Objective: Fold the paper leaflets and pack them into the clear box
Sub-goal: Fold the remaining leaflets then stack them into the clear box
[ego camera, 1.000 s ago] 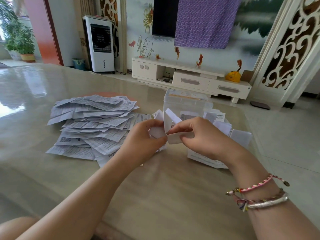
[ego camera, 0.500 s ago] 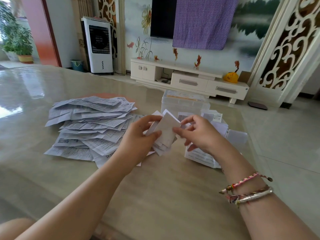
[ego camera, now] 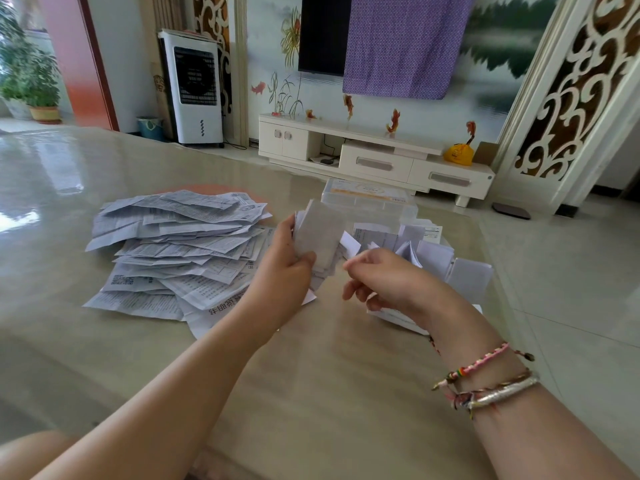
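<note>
Centre of frame: our left hand (ego camera: 287,271) grips a folded leaflet (ego camera: 320,233), thumb on the near face, fingers behind it, sheet held upright above the table (ego camera: 311,393). Our right hand (ego camera: 384,282) sits just right of it, apart from the sheet, fingers loosely curled and holding nothing. Bracelets (ego camera: 485,382) on that wrist, lower right.

Unfolded leaflets (ego camera: 173,247) lie in a loose fanned pile, left of centre, flat on the table. The clear box (ego camera: 370,202) stands behind the hands, upper centre, lid on, as far as we can tell. Folded leaflets (ego camera: 436,254) are heaped right of centre, just beside the box and partly behind our right hand.
</note>
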The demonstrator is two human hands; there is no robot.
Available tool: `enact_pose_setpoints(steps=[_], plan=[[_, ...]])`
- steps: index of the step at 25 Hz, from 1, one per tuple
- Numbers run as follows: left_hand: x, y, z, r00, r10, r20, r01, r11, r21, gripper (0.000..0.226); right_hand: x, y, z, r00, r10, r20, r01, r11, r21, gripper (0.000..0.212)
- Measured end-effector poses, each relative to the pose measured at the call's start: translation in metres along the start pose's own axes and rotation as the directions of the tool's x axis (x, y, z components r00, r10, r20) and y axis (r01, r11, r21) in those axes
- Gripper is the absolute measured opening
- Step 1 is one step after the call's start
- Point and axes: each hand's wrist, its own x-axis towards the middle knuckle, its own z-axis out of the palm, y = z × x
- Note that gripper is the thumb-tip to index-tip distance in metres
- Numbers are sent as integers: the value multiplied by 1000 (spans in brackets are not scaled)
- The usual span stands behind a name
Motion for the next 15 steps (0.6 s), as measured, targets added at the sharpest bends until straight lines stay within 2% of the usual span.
enact_pose_setpoints(steps=[3, 6, 11, 13, 15], plan=[[2, -2, -1, 1000, -19, 1, 19, 1000, 10, 47, 4, 0, 4, 1000, -3, 19, 5, 996, -91, 28], [0, -5, 2, 997, -55, 53, 50, 995, 86, 38, 7, 0, 8, 990, -130, -54, 111, 957, -270, 31], [-3, -3, 1, 998, 24, 52, -35, 973, 228, 30, 4, 1, 18, 947, -298, -124, 206, 854, -477, 22], [-4, -5, 2, 998, 4, 59, -19, 968, 249, 26, 8, 1, 16, 911, -341, -233, 205, 863, -462, 17], [-6, -7, 6, 994, -45, 95, 18, 963, 269, 25, 10, 2, 11, 909, -295, -294, 238, 947, -216, 23]])
